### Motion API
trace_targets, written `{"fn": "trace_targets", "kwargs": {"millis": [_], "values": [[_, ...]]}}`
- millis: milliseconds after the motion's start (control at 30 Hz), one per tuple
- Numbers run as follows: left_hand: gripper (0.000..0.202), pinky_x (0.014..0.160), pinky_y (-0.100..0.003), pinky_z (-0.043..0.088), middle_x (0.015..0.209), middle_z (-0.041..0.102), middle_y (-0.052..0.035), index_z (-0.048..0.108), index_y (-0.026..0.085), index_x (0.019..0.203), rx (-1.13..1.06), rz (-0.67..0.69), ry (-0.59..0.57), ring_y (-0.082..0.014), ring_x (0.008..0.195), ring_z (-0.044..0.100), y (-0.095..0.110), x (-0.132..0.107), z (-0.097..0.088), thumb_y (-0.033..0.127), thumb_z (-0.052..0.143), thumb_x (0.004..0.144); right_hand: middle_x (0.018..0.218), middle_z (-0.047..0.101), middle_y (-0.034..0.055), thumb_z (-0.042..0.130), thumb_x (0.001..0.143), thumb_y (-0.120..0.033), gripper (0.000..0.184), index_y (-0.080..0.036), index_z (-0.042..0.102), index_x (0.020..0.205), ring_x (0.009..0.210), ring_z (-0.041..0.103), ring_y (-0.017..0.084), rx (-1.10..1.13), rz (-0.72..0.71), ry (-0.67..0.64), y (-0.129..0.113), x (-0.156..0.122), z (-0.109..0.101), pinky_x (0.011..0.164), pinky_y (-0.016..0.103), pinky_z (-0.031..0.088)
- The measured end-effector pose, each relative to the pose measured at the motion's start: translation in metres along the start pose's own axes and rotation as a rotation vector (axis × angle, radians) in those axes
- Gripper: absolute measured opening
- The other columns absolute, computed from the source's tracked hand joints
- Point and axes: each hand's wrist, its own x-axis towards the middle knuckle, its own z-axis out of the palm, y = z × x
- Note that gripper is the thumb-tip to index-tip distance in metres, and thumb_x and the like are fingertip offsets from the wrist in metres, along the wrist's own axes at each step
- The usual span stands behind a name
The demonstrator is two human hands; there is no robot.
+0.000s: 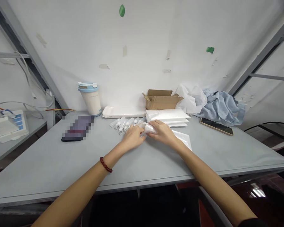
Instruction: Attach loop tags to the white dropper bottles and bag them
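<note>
My left hand and my right hand meet over the middle of the table, both closed on a small roll of clear plastic wrap. Whatever lies inside the roll cannot be made out. Just beyond my left hand is a cluster of small white plastic bottles with thin loops. A stack of white padded envelopes lies behind my right hand. Partly under my right forearm, a flat white envelope rests on the table.
At the back stand an open cardboard box, a white plastic bag and a lidded cup. A long white packet lies between. Right are a blue cloth and a phone; left is a blurred dark object.
</note>
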Motion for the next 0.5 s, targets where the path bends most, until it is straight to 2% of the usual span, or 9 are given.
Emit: {"fn": "trace_targets", "kwargs": {"millis": [267, 500], "values": [[0.015, 0.067, -0.032, 0.042, 0.068, 0.061, -0.0038, 0.061, 0.020, 0.063, -0.010, -0.027, 0.005, -0.0238, 0.075, 0.057, 0.0051, -0.0001, -0.0034, 0.026, 0.058, 0.076, 0.108, 0.064, 0.0124, 0.068, 0.082, -0.024, 0.038, -0.011, 0.061, 0.117, 0.095, 0.061, 0.023, -0.032, 0.005, -0.028, -0.0053, -0.0003, -0.0057, 0.077, 0.030, 0.043], [0.019, 0.061, -0.030, 0.039, 0.066, 0.061, -0.0029, 0.060, 0.019, 0.063, 0.054, -0.027, -0.097, -0.0214, 0.068, 0.056, 0.0086, -0.0027, -0.0091, 0.030, 0.057, 0.079, 0.111, 0.064, 0.0130, 0.068, 0.082, -0.026, 0.045, -0.012, 0.059, 0.123, 0.101, 0.061, 0.025, -0.054, -0.008, -0.054, -0.0070, -0.0007, -0.0053, 0.082, 0.031, 0.043]]}}
